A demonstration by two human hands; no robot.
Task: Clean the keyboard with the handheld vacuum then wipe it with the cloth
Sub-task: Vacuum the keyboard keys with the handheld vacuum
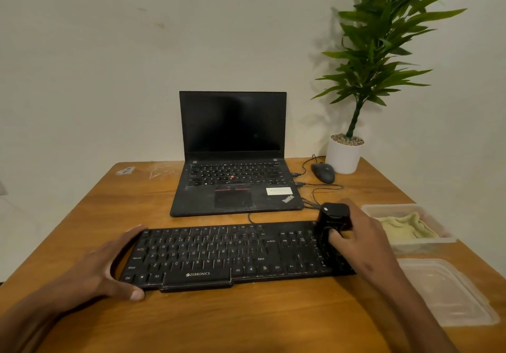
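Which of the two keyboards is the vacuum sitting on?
The separate black Zebronics keyboard nearest the person; the small black handheld vacuum stands at its right end, not on the open black laptop.

"ZEBRONICS" on keyboard (235,254); "ThinkPad" on laptop (235,188)

Two bare forearms enter from the lower edge of the view, each ending in a bare hand: the left hand (101,267) and the right hand (364,240). No sleeve, glove, watch, ring or bracelet is worn on either arm as far as the frame edge. The fingernails are short and unpainted, seen most plainly on the left thumb and on one right fingertip; fine detail of the forearms is lost to dim light at the lower corners.
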